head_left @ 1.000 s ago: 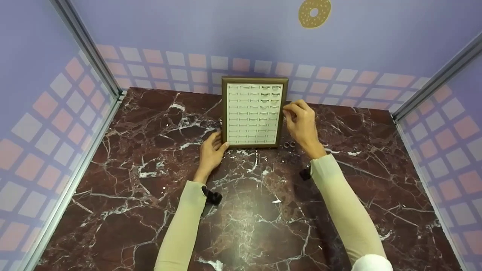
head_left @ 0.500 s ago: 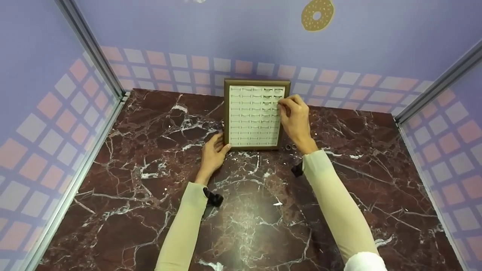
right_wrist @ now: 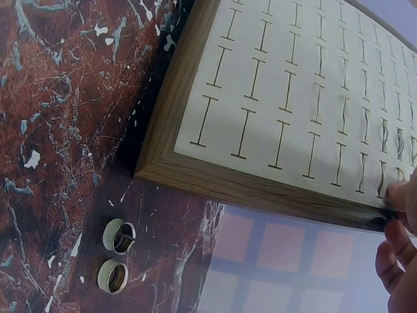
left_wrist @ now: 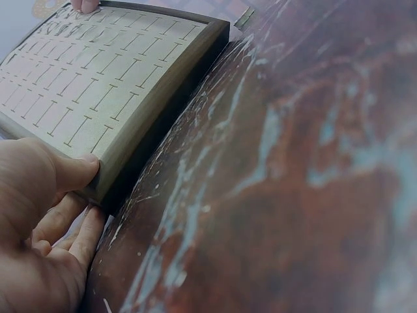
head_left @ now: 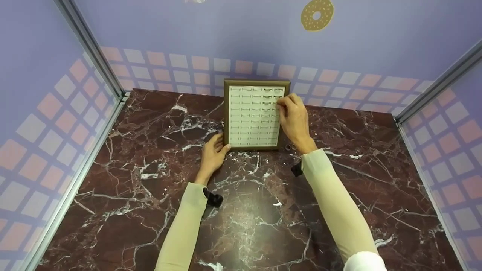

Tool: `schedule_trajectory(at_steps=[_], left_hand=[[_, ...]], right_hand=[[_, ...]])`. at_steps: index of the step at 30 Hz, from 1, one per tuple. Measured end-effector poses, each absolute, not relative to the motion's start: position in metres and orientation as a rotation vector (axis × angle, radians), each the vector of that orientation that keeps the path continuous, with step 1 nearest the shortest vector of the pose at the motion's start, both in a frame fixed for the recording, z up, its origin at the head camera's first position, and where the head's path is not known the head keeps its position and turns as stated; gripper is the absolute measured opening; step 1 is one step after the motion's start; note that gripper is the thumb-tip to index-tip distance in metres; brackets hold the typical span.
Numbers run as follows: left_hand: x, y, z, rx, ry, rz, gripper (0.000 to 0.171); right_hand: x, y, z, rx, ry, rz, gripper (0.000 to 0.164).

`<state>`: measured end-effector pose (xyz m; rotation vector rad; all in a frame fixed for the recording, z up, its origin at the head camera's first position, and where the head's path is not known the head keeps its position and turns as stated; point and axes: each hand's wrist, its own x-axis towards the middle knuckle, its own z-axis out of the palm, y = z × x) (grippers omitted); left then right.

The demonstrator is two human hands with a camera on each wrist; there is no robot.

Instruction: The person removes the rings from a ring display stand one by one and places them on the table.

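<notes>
A wood-framed ring display board (head_left: 252, 116) stands propped up near the back wall, its white face cut with rows of slots. Several rings (right_wrist: 400, 143) sit in slots of its upper right part. My left hand (head_left: 213, 153) grips the lower left corner, thumb on the front and fingers behind the edge. At the board's right edge, about the third row down, my right hand (head_left: 295, 120) pinches at a gold-coloured ring (right_wrist: 400, 173), mostly hidden by the fingertips. Two loose rings, one (right_wrist: 119, 236) beside the other (right_wrist: 113, 276), stand on the tabletop by the lower right corner.
Dark red marble tabletop (head_left: 241, 210) with white veins stretches out in front of the board. A purple back wall (head_left: 169, 30) with pink and white squares rises behind it. Side panels (head_left: 45, 131) close off left and right.
My right hand has moved left from beside the frame onto the board's right column, fingertips now at the slot there. The left hand keeps its hold on the corner.
</notes>
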<state>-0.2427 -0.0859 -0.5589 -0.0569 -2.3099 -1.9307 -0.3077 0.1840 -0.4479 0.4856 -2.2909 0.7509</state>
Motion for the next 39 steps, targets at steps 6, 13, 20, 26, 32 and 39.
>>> schedule_trajectory(at_steps=[6,13,20,26,32,39], left_hand=[[-0.242,-0.085,-0.56,-0.065,-2.286,-1.951,0.051],[-0.242,-0.084,-0.563,-0.058,-2.29,-1.956,0.052],[-0.242,-0.084,-0.562,-0.065,-2.281,-1.972,0.052],[-0.243,-0.084,-0.56,-0.066,-2.288,-1.975,0.053],[-0.243,-0.084,-0.559,-0.06,-2.288,-1.964,0.052],[-0.244,-0.084,-0.559,-0.047,-2.277,-1.972,0.051]], right_hand=[[-0.305,0.184,-0.448,0.482,-2.327,0.689,0.006],[-0.305,0.185,-0.447,0.469,-2.361,0.693,0.008],[-0.302,0.189,-0.443,0.483,-2.375,0.723,0.006],[-0.3,0.194,-0.44,0.511,-2.379,0.706,0.009],[-0.298,0.2,-0.438,0.509,-2.391,0.712,0.01],[-0.295,0.21,-0.44,0.514,-2.386,0.71,0.01]])
